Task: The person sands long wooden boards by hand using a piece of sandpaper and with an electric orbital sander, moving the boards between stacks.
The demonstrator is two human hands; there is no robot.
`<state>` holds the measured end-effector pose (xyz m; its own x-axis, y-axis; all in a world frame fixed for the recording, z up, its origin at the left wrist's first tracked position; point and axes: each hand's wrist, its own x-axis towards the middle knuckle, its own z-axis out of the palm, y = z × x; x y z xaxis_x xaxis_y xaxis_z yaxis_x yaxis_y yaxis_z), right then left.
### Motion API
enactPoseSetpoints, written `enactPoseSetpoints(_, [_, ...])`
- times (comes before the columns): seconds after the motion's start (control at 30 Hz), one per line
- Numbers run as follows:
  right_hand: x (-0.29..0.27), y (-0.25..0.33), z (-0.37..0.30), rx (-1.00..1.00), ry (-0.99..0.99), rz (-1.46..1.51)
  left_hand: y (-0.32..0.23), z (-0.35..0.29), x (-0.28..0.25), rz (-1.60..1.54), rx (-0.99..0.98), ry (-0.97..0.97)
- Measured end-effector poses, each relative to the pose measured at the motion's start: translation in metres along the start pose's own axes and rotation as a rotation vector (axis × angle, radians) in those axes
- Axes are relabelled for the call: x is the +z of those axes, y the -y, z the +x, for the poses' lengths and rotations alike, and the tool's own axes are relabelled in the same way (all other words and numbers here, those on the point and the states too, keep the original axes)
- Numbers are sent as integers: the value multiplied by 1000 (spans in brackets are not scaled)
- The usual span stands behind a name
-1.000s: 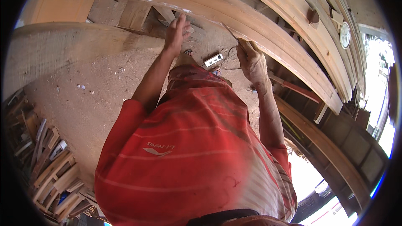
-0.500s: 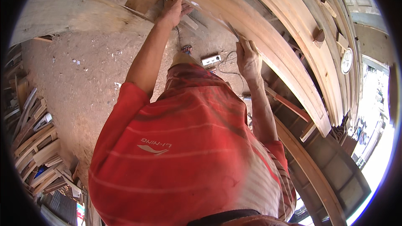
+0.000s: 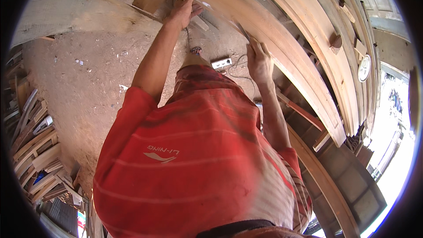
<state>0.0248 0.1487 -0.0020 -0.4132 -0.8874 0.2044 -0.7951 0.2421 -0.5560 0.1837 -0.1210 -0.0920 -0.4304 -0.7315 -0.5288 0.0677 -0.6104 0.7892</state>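
Note:
A long, pale brown wooden board [image 3: 260,24] runs from the upper left down to the right, with white patches along its near edge. My left hand [image 3: 181,12] grips that edge, one finger lying along the top and others below it. Farther right, my right hand [image 3: 260,61] is closed around a thin, flat-bladed tool [image 3: 242,30], its handle hidden in my fingers. The blade points up and left and meets the board's near edge; its exact kind cannot be made out.
More long boards [image 3: 304,22] lie beyond, with a round white dial [image 3: 364,68] by them. A white power strip [image 3: 221,63] with a cable sits on the dirt floor near my foot. Wood offcuts [image 3: 46,158] are piled at left. A grey plank [image 3: 88,15] spans the upper left.
My right hand and the blade have shifted very slightly left along the board's edge. My left hand keeps its place on the board.

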Motion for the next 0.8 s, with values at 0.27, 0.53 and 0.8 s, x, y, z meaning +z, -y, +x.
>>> enactPoseSetpoints(0.27, [5,-4,-3,-20,-36,-23,-2,-8,4,34,-15,28])
enactPoseSetpoints(0.53, [14,8,-12,42,-49,-51,6,1,-9,-34,-19,3])
enactPoseSetpoints(0.8, [17,23,12,81,41,-32,-6,-11,3,60,-47,13])
